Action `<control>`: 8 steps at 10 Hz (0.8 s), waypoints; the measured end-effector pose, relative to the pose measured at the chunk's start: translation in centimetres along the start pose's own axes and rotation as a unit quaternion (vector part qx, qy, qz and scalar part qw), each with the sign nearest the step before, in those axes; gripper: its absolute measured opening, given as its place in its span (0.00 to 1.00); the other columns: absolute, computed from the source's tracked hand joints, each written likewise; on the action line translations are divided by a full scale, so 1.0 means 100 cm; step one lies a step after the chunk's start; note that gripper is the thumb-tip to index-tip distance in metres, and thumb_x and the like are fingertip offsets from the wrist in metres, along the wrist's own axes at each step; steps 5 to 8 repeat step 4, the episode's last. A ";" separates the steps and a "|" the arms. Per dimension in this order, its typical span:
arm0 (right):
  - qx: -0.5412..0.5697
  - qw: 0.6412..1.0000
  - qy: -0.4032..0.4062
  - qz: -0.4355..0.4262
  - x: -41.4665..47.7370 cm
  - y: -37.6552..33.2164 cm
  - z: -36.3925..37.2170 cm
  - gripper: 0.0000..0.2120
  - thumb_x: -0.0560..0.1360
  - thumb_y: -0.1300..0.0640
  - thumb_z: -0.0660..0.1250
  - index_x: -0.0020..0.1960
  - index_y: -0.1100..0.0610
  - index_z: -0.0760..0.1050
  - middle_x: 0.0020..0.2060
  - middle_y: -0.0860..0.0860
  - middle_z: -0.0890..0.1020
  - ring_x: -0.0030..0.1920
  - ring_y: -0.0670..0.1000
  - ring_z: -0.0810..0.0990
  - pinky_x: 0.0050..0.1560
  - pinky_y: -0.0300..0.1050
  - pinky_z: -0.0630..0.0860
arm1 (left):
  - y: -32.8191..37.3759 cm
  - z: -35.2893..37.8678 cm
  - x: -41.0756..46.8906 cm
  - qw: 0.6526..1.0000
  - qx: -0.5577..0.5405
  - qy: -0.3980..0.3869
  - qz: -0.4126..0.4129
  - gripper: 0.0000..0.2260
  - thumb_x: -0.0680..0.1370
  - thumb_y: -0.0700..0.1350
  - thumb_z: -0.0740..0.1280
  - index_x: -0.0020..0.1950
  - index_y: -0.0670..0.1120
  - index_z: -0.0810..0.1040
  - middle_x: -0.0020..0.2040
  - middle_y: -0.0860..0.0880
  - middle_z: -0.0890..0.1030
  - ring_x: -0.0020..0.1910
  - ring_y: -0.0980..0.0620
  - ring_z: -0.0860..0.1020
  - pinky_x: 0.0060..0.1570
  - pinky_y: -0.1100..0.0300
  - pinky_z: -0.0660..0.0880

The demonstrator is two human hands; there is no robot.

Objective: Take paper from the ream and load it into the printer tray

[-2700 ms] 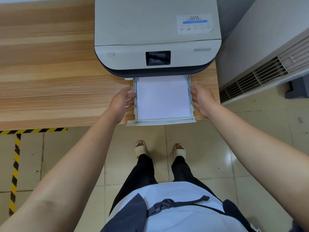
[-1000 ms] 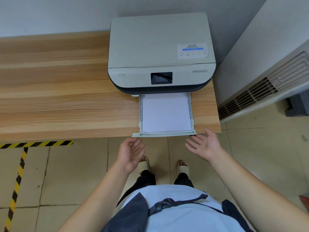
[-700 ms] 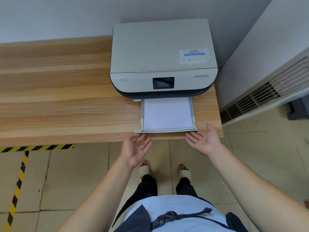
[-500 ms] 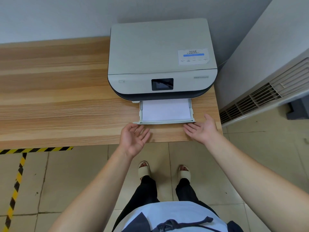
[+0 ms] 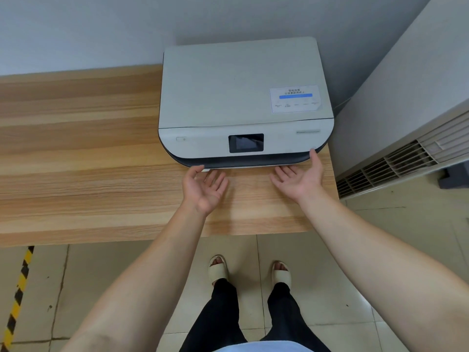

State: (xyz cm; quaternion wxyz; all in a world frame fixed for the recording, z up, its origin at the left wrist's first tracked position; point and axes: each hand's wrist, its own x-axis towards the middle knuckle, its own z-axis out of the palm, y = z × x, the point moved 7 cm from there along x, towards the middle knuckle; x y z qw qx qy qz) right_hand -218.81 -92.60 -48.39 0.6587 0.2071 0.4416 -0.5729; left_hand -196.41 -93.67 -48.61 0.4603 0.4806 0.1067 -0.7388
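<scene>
A pale grey printer [image 5: 241, 97] with a small dark screen [image 5: 246, 143] stands at the right end of a wooden table [image 5: 76, 161]. Its paper tray [image 5: 243, 167] sits inside the body; only a thin white front edge shows under the dark lower band. The paper inside is hidden, and no ream is in view. My left hand [image 5: 205, 186] is open, palm up, fingertips at the tray's left front edge. My right hand [image 5: 299, 177] is open too, fingers at the tray's right front edge, thumb against the printer's lower right corner.
A grey wall runs behind the table. A tall grey cabinet with a vent grille [image 5: 396, 161] stands close to the printer's right side. Yellow-and-black tape [image 5: 17, 298] marks the tiled floor at the left. My feet in sandals [image 5: 250, 270] stand below the table edge.
The tray with white paper stood pulled out; both open hands met its front edge and moved forward with it, and now it is inside the printer. The view has tilted upward.
</scene>
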 end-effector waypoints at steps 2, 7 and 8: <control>0.033 0.999 0.003 0.002 0.005 0.001 -0.001 0.43 0.67 0.42 0.72 0.72 0.63 0.61 0.67 0.62 0.72 0.67 0.62 0.72 0.69 0.62 0.67 | -0.002 -0.003 0.004 0.999 -0.037 0.003 -0.010 0.29 0.75 0.45 0.65 0.76 0.42 0.64 0.73 0.41 0.70 0.70 0.40 0.71 0.70 0.44 0.67; 0.011 1.000 -0.017 0.000 -0.002 -0.001 -0.004 0.45 0.68 0.42 0.72 0.75 0.61 0.58 0.71 0.62 0.68 0.70 0.62 0.69 0.69 0.64 0.65 | -0.003 -0.002 0.000 1.000 -0.002 0.004 -0.008 0.27 0.76 0.44 0.65 0.75 0.43 0.65 0.72 0.42 0.71 0.69 0.40 0.72 0.69 0.45 0.68; 0.011 1.000 -0.017 0.000 -0.002 -0.001 -0.004 0.45 0.68 0.42 0.72 0.75 0.61 0.58 0.71 0.62 0.68 0.70 0.62 0.69 0.69 0.64 0.65 | -0.003 -0.002 0.000 1.000 -0.002 0.004 -0.008 0.27 0.76 0.44 0.65 0.75 0.43 0.65 0.72 0.42 0.71 0.69 0.40 0.72 0.69 0.45 0.68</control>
